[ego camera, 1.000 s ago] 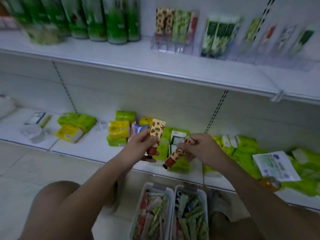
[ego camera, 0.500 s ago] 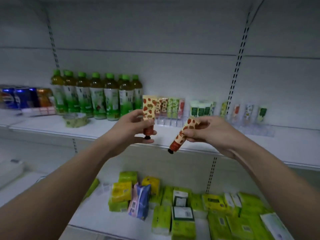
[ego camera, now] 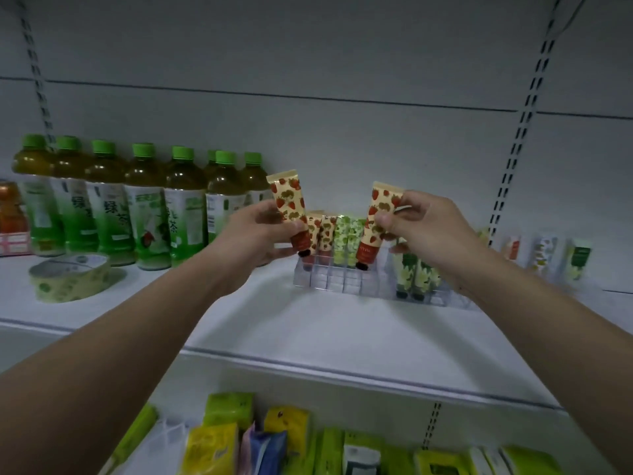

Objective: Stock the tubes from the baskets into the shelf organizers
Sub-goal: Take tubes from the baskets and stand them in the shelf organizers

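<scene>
My left hand (ego camera: 255, 236) grips a cream strawberry-print tube (ego camera: 289, 205) with a red cap, held cap down over the left end of a clear shelf organizer (ego camera: 337, 277). My right hand (ego camera: 423, 226) pinches a second strawberry tube (ego camera: 375, 222), cap down, above the organizer's right side. Standing in the organizer's back row are two strawberry tubes (ego camera: 320, 233) and green-print tubes (ego camera: 346, 236). Its front cells show no tubes. A second clear organizer (ego camera: 426, 293) to the right holds dark green floral tubes (ego camera: 416, 274). The baskets are out of view.
Green tea bottles (ego camera: 147, 207) line the shelf at left, with a tape roll (ego camera: 70, 277) in front. More tubes (ego camera: 544, 253) stand at the far right. The white shelf (ego camera: 308, 334) has bare room before the organizers. Green and yellow packets (ego camera: 226, 437) lie on the lower shelf.
Both hands rose from over the floor baskets to the upper shelf, each carrying its tube. The tubes now hang cap down just above the first organizer, and the view has moved closer.
</scene>
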A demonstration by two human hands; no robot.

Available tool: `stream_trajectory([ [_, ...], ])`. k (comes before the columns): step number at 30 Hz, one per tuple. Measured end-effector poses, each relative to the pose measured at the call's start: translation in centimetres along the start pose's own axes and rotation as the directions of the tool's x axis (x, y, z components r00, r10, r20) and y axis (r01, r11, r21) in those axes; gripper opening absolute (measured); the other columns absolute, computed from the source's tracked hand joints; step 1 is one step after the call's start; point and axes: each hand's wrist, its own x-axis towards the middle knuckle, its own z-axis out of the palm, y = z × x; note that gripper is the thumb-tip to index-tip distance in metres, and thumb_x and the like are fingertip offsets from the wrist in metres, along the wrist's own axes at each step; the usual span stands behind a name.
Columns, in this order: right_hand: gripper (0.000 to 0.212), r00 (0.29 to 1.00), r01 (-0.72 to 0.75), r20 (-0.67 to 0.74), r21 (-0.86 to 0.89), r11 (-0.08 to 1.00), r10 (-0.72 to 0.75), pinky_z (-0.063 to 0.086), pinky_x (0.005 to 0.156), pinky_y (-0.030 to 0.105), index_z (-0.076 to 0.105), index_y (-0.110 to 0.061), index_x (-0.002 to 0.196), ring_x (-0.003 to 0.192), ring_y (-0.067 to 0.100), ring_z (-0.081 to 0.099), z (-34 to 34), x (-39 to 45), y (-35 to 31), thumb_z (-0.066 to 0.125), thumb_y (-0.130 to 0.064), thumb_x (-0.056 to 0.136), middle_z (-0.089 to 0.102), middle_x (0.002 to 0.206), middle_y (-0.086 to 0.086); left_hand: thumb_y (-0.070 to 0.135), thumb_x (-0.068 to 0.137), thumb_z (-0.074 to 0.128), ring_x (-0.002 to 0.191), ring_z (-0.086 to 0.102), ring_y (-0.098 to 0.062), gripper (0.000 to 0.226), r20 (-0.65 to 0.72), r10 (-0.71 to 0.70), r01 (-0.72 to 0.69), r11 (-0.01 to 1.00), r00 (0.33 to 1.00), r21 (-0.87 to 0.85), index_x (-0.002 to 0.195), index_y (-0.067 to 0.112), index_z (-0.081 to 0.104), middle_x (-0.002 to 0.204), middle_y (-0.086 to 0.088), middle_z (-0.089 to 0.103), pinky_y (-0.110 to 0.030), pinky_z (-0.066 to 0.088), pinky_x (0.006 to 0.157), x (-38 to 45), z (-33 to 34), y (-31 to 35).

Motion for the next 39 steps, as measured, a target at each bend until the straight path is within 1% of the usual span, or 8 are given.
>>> stream_trajectory([
  [4, 0.006, 0.997, 0.033, -0.066, 0.052, 0.998, -0.029, 0.059, 0.071, 0.025, 0.065, -0.017, 0.100, 0.086, 0.011, 0.068, 3.5, 4.0, 1.9, 0.060, -0.017, 0.097, 0.069, 0.098, -0.002, 0.015, 0.094, 0.058, 0.095, 0.070, -0.017, 0.010, -0.047, 0.034, -0.033, 0.999, 0.998, 0.013, 0.102, 0.018, 0.064, 0.099, 0.002, 0.074, -0.037, 0.057, 0.086, 4.7, -0.1, -2.4],
  [9, 0.009, 0.978, 0.051, -0.204, 0.068, 0.996, -0.036, 0.058, 0.085, 0.043, 0.064, -0.017, 0.100, 0.089, 0.018, 0.067, 7.7, 8.5, 4.2, 0.056, -0.021, 0.099, 0.067, 0.097, -0.001, 0.017, 0.095, 0.057, 0.093, 0.070, -0.015, 0.020, -0.184, 0.158, -0.158, 0.987, 0.970, 0.014, 0.115, 0.014, 0.060, 0.108, -0.005, 0.068, -0.029, 0.059, 0.078, 9.3, 0.1, -4.4],
  [12, 0.010, 0.947, 0.075, -0.315, 0.038, 0.996, -0.059, 0.056, 0.080, 0.033, 0.058, -0.020, 0.106, 0.091, 0.016, 0.066, 9.3, 10.6, 5.2, 0.059, -0.024, 0.097, 0.067, 0.098, -0.001, 0.017, 0.094, 0.059, 0.094, 0.069, -0.012, 0.024, -0.252, 0.256, -0.253, 0.966, 0.933, 0.042, 0.118, 0.015, 0.058, 0.108, -0.004, 0.067, -0.029, 0.059, 0.077, 10.6, 0.5, -5.9],
  [15, 0.011, 0.929, 0.128, -0.356, 0.063, 0.990, -0.097, 0.056, 0.074, 0.027, 0.056, -0.023, 0.106, 0.087, 0.012, 0.066, 10.2, 10.8, 6.6, 0.060, -0.022, 0.096, 0.067, 0.096, -0.002, 0.019, 0.093, 0.060, 0.095, 0.068, -0.010, 0.023, -0.238, 0.300, -0.286, 0.954, 0.924, 0.093, 0.116, 0.018, 0.061, 0.107, -0.001, 0.068, -0.030, 0.059, 0.078, 10.8, 0.0, -7.1],
  [19, 0.014, 0.943, 0.121, -0.322, 0.115, 0.986, -0.078, 0.058, 0.074, 0.024, 0.059, -0.024, 0.109, 0.087, 0.007, 0.065, 10.5, 10.3, 7.8, 0.060, -0.018, 0.096, 0.066, 0.095, -0.005, 0.016, 0.091, 0.063, 0.096, 0.068, -0.013, 0.020, -0.165, 0.314, -0.301, 0.948, 0.935, 0.099, 0.110, 0.017, 0.063, 0.103, -0.003, 0.070, -0.026, 0.058, 0.078, 10.9, -0.5, -7.1],
  [25, 0.015, 0.963, 0.108, -0.255, 0.067, 0.992, -0.087, 0.057, 0.068, 0.018, 0.060, -0.028, 0.103, 0.083, 0.004, 0.063, 10.6, 10.0, 8.4, 0.062, -0.016, 0.095, 0.063, 0.092, -0.010, 0.011, 0.090, 0.063, 0.091, 0.068, -0.010, 0.022, -0.073, 0.268, -0.262, 0.961, 0.961, 0.088, 0.112, 0.016, 0.064, 0.100, -0.004, 0.070, -0.018, 0.055, 0.073, 10.8, -0.1, -7.1],
  [34, 0.014, 0.987, 0.029, -0.149, -0.143, 0.989, -0.051, 0.044, 0.056, 0.005, 0.058, -0.021, 0.101, 0.077, 0.002, 0.055, 10.7, 10.2, 9.5, 0.067, -0.018, 0.091, 0.057, 0.090, -0.008, 0.008, 0.090, 0.063, 0.078, 0.068, -0.003, 0.013, -0.025, 0.269, -0.264, 0.956, 0.963, 0.127, 0.096, 0.020, 0.064, 0.089, -0.003, 0.069, -0.013, 0.052, 0.064, 10.3, -0.5, -7.2],
  [39, 0.017, 0.989, 0.036, -0.135, -0.190, 0.981, -0.062, 0.041, 0.061, 0.010, 0.057, -0.021, 0.108, 0.077, 0.001, 0.053, 10.7, 10.0, 9.5, 0.064, -0.019, 0.093, 0.054, 0.090, -0.012, 0.006, 0.089, 0.065, 0.078, 0.068, -0.004, 0.014, -0.001, 0.223, -0.221, 0.967, 0.975, 0.128, 0.093, 0.019, 0.063, 0.086, -0.003, 0.068, -0.015, 0.053, 0.065, 10.1, -0.6, -7.3],
])
